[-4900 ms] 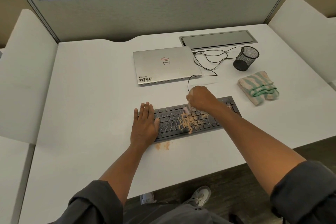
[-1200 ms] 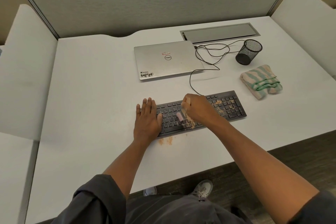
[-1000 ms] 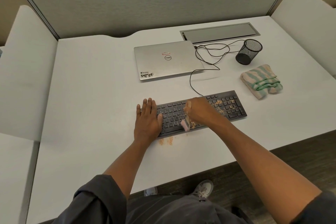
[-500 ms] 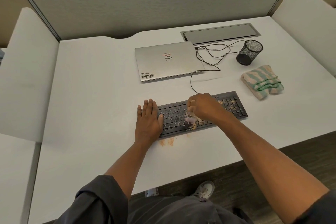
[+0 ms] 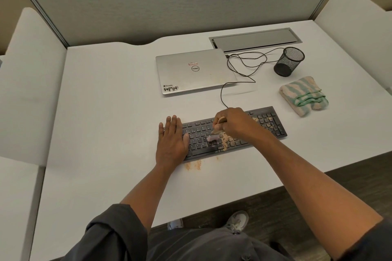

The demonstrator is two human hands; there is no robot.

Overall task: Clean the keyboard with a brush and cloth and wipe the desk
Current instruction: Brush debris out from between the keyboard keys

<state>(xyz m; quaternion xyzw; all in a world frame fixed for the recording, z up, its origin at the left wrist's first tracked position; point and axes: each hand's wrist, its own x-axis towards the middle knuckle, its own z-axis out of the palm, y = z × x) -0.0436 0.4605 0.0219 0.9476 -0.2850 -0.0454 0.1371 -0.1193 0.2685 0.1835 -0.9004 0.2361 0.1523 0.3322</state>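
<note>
Pinkish bristles of a small brush (image 5: 212, 137) touch the middle keys of the black keyboard (image 5: 263, 125), its handle pinched in the curled fingers of the right hand (image 5: 234, 123). Flat on the keyboard's left end lies the left hand (image 5: 170, 142), fingers straight, holding nothing. Orange crumbs (image 5: 193, 165) dust the keys and the white desk (image 5: 106, 112) just in front. A striped folded cloth (image 5: 303, 95) sits well off to the right, near a mesh cup (image 5: 289, 61) and a closed laptop (image 5: 193, 72)
</note>
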